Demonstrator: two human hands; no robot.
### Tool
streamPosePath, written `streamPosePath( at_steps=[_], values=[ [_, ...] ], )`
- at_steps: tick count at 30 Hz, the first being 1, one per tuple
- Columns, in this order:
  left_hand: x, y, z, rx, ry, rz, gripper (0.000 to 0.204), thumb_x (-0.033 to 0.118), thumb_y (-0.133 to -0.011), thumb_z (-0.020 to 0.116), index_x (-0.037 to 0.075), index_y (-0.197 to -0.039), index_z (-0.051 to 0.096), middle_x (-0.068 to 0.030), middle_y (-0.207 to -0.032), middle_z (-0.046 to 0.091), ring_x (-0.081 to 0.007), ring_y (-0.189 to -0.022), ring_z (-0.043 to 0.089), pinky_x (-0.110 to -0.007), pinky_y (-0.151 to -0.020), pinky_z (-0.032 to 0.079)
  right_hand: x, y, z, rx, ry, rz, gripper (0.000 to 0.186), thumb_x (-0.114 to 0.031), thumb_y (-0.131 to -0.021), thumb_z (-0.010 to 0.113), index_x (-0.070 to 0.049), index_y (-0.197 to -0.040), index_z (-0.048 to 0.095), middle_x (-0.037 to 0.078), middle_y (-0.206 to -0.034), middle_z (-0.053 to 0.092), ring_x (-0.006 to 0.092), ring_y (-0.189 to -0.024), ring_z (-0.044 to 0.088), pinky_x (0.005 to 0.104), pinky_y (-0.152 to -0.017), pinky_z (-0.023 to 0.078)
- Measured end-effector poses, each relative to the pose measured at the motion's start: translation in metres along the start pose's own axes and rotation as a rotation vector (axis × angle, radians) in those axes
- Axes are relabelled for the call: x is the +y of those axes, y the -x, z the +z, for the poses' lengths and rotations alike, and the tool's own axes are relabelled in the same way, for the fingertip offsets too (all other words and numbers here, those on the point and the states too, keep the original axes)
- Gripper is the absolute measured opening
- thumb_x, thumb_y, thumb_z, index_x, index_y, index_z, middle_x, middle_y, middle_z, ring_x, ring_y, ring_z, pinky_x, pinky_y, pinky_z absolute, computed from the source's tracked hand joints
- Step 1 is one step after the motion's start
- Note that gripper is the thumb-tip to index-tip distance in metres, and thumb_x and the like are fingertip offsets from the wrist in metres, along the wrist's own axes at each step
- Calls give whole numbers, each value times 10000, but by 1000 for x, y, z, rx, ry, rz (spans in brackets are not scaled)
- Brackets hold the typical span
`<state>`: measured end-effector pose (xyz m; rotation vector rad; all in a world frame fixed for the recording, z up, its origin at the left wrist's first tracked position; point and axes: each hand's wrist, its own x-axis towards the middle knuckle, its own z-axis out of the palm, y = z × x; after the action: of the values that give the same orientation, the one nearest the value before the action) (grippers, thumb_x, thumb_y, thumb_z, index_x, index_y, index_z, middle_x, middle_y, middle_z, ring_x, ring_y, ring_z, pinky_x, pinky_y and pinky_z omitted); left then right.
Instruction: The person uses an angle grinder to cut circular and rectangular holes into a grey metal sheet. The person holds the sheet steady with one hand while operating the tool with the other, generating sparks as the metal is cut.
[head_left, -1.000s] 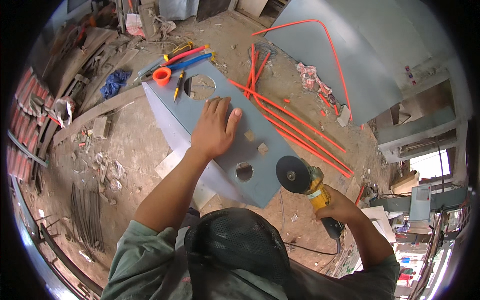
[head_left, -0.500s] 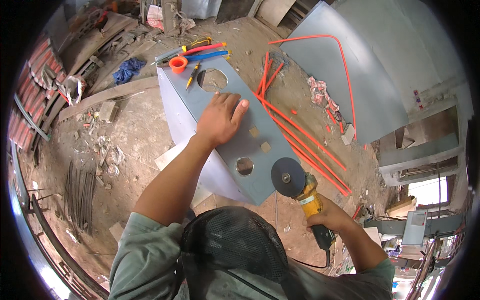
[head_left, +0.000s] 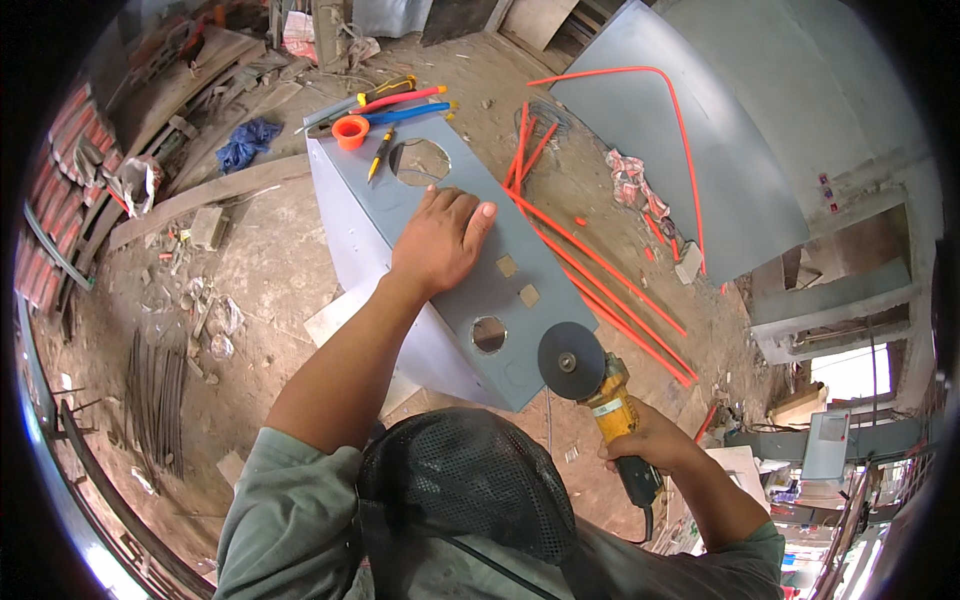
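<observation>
My left hand [head_left: 440, 240] lies spread on top of a grey sheet-metal box [head_left: 455, 285], just below a large round hole. The box also has a smaller round hole and two small square openings. My right hand [head_left: 640, 437] is wrapped round a yellow and black angle grinder [head_left: 617, 410]. Its dark disc [head_left: 571, 361] stands beside the box's lower right edge; I cannot tell if they touch. At the box's far end lie an orange ring-shaped piece [head_left: 350, 132], a yellow and black screwdriver [head_left: 380, 155], and pliers with blue handles [head_left: 410, 114] and red handles [head_left: 402, 99].
Several orange tubes [head_left: 610, 262] lie on the ground right of the box. A large grey sheet [head_left: 690, 140] rests beyond them. Thin dark strips [head_left: 157, 400], a blue cloth [head_left: 247, 143] and a broken brick [head_left: 209, 229] lie on the left. The grinder's cord [head_left: 647, 522] hangs near my right arm.
The view has shifted slightly. My left hand keeps its place on the box, and the grinder stays in my right hand near the box edge, almost unmoved.
</observation>
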<state>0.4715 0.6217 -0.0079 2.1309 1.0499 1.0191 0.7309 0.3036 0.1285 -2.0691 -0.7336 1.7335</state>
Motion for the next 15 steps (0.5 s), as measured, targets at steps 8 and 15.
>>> streamPosePath(
  at_steps=[8,15],
  values=[
    [1,0,0,-7,-35,7,590,468,-1218,398,-8,-1256,745,-210,-1345,713,-415,-1376,619,-568,-1339,334,0,3,6,-3,-33,-5,678,-38,-865,853,-30,-1460,528,79,-983,688,186,-752,727,347,-684,609],
    [1,-2,1,-21,-60,-3,608,474,-1218,393,-15,-1252,752,-214,-1362,710,-423,-1381,617,-557,-1351,318,-4,9,14,6,-68,-5,671,-40,-871,844,-40,-1465,531,62,-974,676,173,-763,720,334,-687,602]
  ],
)
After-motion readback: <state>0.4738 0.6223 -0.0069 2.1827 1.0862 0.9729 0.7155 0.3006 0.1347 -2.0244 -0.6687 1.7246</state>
